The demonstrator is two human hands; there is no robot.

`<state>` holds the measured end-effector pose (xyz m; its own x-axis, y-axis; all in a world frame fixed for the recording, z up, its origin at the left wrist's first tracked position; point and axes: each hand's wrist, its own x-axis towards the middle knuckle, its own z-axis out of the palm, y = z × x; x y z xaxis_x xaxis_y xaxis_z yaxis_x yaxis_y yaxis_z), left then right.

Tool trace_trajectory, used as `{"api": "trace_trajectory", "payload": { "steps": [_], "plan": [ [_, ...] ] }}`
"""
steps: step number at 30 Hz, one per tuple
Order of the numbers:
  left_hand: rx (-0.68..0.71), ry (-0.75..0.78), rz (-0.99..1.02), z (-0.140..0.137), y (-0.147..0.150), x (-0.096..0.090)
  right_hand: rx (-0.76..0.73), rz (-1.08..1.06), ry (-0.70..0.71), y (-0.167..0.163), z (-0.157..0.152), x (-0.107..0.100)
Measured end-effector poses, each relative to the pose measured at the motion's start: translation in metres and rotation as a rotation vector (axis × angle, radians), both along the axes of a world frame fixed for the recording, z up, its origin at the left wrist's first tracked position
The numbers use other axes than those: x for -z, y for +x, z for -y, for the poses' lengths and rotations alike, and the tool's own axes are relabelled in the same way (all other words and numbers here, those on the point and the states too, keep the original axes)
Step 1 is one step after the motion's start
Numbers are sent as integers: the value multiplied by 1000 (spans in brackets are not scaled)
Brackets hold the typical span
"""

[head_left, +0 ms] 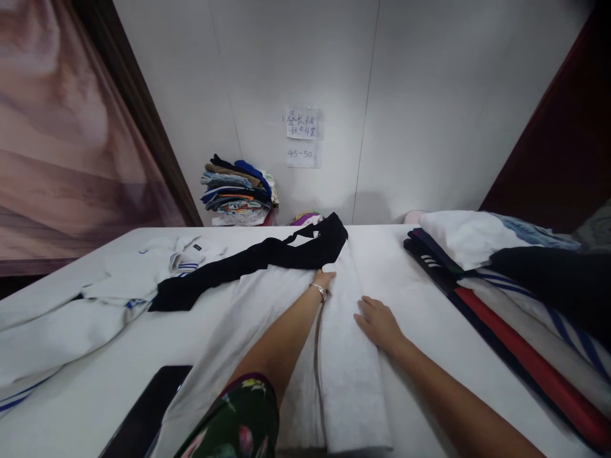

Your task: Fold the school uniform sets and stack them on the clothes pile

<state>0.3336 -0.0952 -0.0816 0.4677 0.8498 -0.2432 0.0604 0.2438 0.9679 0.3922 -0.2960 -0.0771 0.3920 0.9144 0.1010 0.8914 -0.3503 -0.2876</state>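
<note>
Left hand touches the white-and-black cloth garment, fingertips partly hidden, pinch unclear. Right hand lies nearer, fingers slightly spread

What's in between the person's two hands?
In the head view, a long strip of pale cloth lies between the left hand and the right hand. The black cloth is farther back, not between them.

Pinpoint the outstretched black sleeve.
In the head view, the black sleeve lies left of centre, beyond the left hand, its end beside the blue-striped white garment.
</note>
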Motion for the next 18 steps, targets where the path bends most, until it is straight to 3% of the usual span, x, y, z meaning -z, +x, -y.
{"api": "trace_trajectory", "payload": {
  "steps": [3,7,12,18],
  "plan": [
    [-3,-97,43,-4,-8,-2,0,-130,31,14,-12,-1],
    [-8,-130,67,-6,-21,-3,147,-280,61,45,-59,-10],
    [-65,-44,1,3,-28,6,285,-292,74,86,-135,-19],
    [-109,63,-82,5,-28,12,433,-303,39,104,-203,-17]
  ]
}}
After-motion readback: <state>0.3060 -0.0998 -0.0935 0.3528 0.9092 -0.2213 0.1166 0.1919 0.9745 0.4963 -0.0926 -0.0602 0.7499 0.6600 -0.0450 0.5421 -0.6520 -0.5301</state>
